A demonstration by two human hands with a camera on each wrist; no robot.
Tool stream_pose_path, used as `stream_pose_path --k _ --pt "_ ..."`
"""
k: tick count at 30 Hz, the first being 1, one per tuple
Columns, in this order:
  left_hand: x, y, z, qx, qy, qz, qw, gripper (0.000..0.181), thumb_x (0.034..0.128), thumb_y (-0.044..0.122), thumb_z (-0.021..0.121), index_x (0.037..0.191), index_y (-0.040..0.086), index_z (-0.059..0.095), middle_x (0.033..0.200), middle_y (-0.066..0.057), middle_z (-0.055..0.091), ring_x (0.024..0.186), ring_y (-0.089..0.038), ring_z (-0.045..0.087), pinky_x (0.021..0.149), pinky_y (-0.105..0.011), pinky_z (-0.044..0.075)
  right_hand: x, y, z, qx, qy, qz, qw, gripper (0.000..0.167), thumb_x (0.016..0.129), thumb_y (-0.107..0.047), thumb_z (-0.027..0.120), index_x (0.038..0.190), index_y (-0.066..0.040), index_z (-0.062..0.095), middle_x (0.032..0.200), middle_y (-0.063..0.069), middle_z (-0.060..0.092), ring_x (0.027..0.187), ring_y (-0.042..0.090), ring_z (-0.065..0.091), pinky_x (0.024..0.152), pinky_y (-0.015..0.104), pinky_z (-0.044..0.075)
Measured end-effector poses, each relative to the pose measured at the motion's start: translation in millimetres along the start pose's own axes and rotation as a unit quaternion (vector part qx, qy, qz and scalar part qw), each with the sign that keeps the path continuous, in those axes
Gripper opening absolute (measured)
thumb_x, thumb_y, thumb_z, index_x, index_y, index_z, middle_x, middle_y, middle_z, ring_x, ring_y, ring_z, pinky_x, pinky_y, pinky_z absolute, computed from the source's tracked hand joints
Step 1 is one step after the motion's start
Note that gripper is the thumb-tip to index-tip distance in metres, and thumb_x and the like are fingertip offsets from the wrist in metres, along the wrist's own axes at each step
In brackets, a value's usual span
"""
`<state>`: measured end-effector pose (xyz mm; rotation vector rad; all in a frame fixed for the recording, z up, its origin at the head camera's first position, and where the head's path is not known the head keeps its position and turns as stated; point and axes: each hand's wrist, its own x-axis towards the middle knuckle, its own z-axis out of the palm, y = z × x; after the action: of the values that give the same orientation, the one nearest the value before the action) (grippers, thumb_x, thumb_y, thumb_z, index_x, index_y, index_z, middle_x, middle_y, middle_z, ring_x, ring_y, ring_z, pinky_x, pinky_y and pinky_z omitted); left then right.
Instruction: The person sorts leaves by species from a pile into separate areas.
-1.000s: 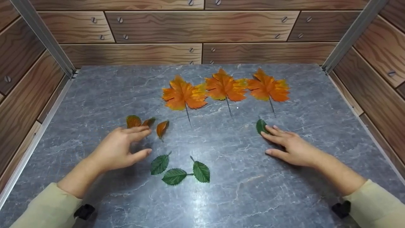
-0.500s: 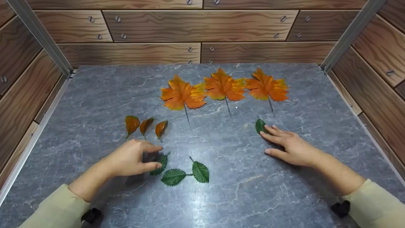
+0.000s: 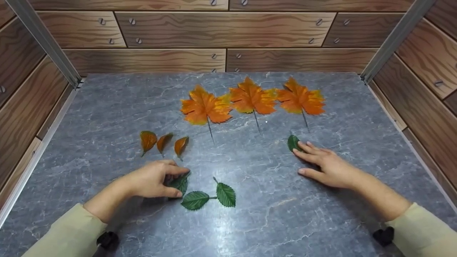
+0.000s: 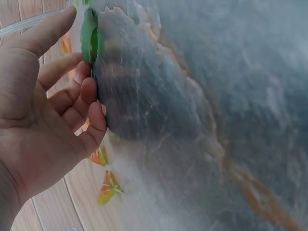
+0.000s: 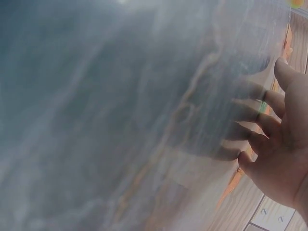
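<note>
In the head view my left hand (image 3: pixel 153 179) is at a green leaf (image 3: pixel 181 184), forefinger near its stem and thumb at its lower edge. The left wrist view shows that leaf (image 4: pixel 89 36) between the spread thumb and forefinger, the other fingers bent; no firm pinch is visible. Just right of it lie two more green leaves, one (image 3: pixel 195 200) flat with its stem sideways, the other (image 3: pixel 226 195) stem upward. My right hand (image 3: pixel 330 166) lies with fingers extended, their tips touching a single green leaf (image 3: pixel 293 142) and partly covering it.
Three orange maple leaves, left (image 3: pixel 206 107), middle (image 3: pixel 252 96) and right (image 3: pixel 300 97), lie in a row at the back. Three small brown-orange leaves (image 3: pixel 164 143) lie beyond my left hand. Wood-patterned walls (image 3: pixel 228 30) enclose the grey marbled table (image 3: pixel 264 228).
My left hand has moved from the brown-orange leaves toward me and right, onto the leftmost green leaf of the near group. My right hand has stayed in place on its leaf.
</note>
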<state>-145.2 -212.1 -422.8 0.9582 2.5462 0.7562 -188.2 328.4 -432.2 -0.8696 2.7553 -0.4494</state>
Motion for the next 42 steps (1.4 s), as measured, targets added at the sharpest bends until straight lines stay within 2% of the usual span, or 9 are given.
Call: stream_pose_path --k 10,22,31,39,40,42 --pt "2.6 -1.8 3.2 -0.004 -0.001 -0.010 0.9999 0.064 0.0901 0.026 0.087 0.148 0.009 0.064 0.100 0.003 0.060 0.085 -0.014 0.051 0.073 -0.032 0.044 0.3 -0.7 -0.2 0.000 -0.001 0.001 1.0000 0.071 0.107 -0.054 0.058 0.165 -0.017 0.041 0.172 0.014 0.028 0.157 0.042 0.026 0.121 0.070 0.022" --pt "5.4 -2.7 3.5 -0.002 -0.007 -0.011 0.9999 0.065 0.0897 0.024 0.088 0.148 0.009 0.064 0.089 0.005 0.054 0.079 -0.010 0.045 0.070 -0.031 0.039 -1.8 0.0 1.9 0.001 -0.001 0.005 1.0000 0.071 0.107 -0.055 0.058 0.165 -0.018 0.041 0.172 0.013 0.028 0.157 0.042 0.026 0.121 0.071 0.021" --pt "6.4 -3.2 2.9 -0.029 -0.002 -0.015 0.9995 0.063 0.0877 0.021 0.089 0.144 0.005 0.067 0.081 0.005 0.055 0.072 -0.008 0.046 0.065 -0.029 0.041 0.1 -0.1 0.6 0.002 -0.003 0.005 1.0000 0.071 0.107 -0.056 0.057 0.165 -0.019 0.041 0.173 0.012 0.028 0.158 0.042 0.025 0.121 0.071 0.021" --pt "7.7 -1.2 2.4 -0.045 -0.006 -0.015 0.9989 0.058 0.0881 0.017 0.089 0.142 0.009 0.070 0.071 0.008 0.051 0.064 -0.005 0.044 0.060 -0.027 0.039 -0.5 0.1 -0.3 0.005 -0.004 0.004 1.0000 0.071 0.107 -0.055 0.058 0.165 -0.018 0.041 0.172 0.013 0.028 0.157 0.043 0.025 0.121 0.071 0.021" --pt "7.5 -0.7 2.5 -0.047 -0.007 -0.018 0.9987 0.057 0.0886 0.017 0.088 0.142 0.010 0.070 0.072 0.008 0.053 0.064 -0.005 0.044 0.059 -0.027 0.039 -0.3 0.2 0.0 0.004 -0.004 0.005 1.0000 0.071 0.107 -0.055 0.057 0.165 -0.019 0.041 0.173 0.013 0.028 0.157 0.043 0.025 0.121 0.071 0.021" --pt "7.2 -0.2 2.9 -0.048 -0.008 -0.021 0.9986 0.054 0.0898 0.016 0.087 0.141 0.012 0.071 0.083 0.005 0.069 0.065 -0.006 0.047 0.062 -0.027 0.042 -0.4 0.5 0.5 0.004 -0.004 0.006 1.0000 0.071 0.107 -0.055 0.057 0.165 -0.019 0.041 0.173 0.013 0.028 0.157 0.043 0.025 0.121 0.071 0.020"
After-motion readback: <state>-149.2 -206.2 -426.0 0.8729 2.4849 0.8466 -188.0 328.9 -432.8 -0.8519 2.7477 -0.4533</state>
